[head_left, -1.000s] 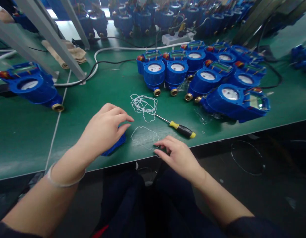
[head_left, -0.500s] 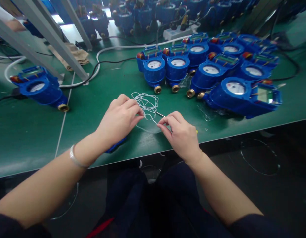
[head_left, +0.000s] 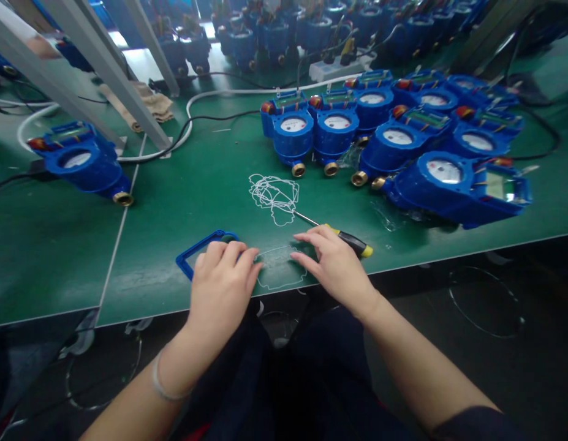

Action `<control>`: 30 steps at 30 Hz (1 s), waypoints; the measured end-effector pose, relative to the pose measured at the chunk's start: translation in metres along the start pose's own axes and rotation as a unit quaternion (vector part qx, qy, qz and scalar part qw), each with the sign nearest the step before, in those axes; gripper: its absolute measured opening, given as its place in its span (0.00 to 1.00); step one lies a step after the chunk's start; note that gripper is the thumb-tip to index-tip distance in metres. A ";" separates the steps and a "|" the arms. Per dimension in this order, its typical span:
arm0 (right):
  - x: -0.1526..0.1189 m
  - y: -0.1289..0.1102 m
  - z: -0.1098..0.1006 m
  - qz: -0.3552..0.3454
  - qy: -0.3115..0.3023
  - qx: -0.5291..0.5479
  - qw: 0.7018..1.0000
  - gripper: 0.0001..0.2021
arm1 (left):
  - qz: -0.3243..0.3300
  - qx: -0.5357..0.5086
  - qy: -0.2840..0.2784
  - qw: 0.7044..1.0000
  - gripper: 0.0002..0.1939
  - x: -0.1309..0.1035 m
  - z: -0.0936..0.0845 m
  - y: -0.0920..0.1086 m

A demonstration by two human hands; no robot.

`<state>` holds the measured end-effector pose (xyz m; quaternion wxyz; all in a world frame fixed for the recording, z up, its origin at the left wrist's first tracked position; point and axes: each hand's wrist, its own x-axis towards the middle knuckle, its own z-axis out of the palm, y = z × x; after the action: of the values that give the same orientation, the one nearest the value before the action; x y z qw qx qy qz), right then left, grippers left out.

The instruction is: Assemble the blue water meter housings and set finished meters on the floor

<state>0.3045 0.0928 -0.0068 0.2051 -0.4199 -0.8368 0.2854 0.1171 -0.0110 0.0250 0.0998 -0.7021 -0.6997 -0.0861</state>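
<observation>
The thin loop [head_left: 286, 285] seems light, soft, best held by edge; right hand [head_left: 337, 264] is spread, left hand [head_left: 222, 278] I cannot tell

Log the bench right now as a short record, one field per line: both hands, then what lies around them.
Left hand: by the loop's left edge; grip unclear
Right hand: thumb and forefinger apart, by the loop's right side
White loop: on green bench, between hands
Blue frame: partly hidden by left hand
Tangled white loops: beyond the hands
Screwdriver: tip at tangle, partly behind right hand
</observation>
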 end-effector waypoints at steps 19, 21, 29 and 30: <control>0.058 -0.082 0.040 -0.134 -0.033 0.133 0.982 0.03 | -0.375 -0.348 0.051 0.858 0.06 -0.056 -0.031 -0.061; 0.064 -0.085 0.045 -0.100 -0.033 0.127 0.986 0.02 | -0.407 -0.379 0.053 0.829 0.07 -0.053 -0.027 -0.070; 0.081 -0.093 0.061 -0.023 -0.043 0.103 0.994 0.05 | -0.453 -0.364 0.051 0.812 0.12 -0.042 -0.003 -0.085; 0.083 -0.093 0.063 -0.023 -0.041 0.094 0.994 0.05 | -0.450 -0.351 0.053 0.819 0.12 -0.041 -0.001 -0.085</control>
<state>0.1669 0.0963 0.0150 0.2155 -0.3676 -0.8234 0.3748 0.0318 -0.0510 0.0170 -0.1666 -0.2906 -0.8541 -0.3979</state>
